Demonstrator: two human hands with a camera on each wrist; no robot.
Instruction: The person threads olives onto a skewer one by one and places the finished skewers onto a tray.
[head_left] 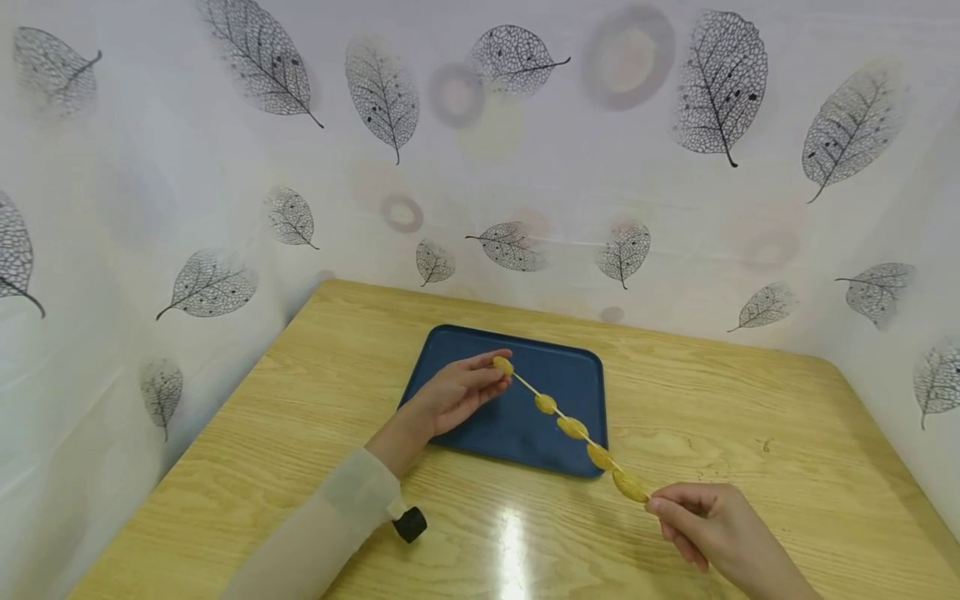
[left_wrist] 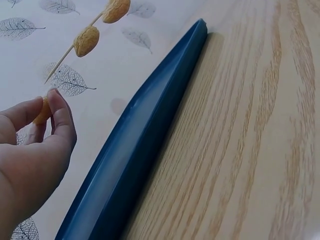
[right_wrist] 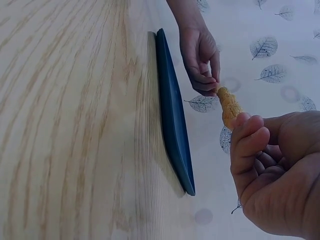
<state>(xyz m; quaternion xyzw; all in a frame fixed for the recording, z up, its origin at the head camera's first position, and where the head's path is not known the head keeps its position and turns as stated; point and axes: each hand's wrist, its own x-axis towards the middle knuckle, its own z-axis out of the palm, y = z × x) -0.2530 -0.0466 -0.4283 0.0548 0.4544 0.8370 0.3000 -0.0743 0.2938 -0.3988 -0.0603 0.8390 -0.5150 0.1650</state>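
A thin wooden skewer slants down to the right, with several wrinkled yellow-brown oval pieces threaded along its lower part. At its lower end, my right hand pinches between thumb and forefinger, right against the last piece. My left hand pinches one more such oval piece between thumb and fingers. The left wrist view shows a gap between this piece and the skewer's bare pointed tip. In the right wrist view, the near pieces line up and hide most of the skewer.
Beneath the left hand lies a dark blue rectangular tray with a low raised rim, on a wood-grain table. A pale curtain printed with leaves stands behind the table. A small black object sits at the left sleeve cuff.
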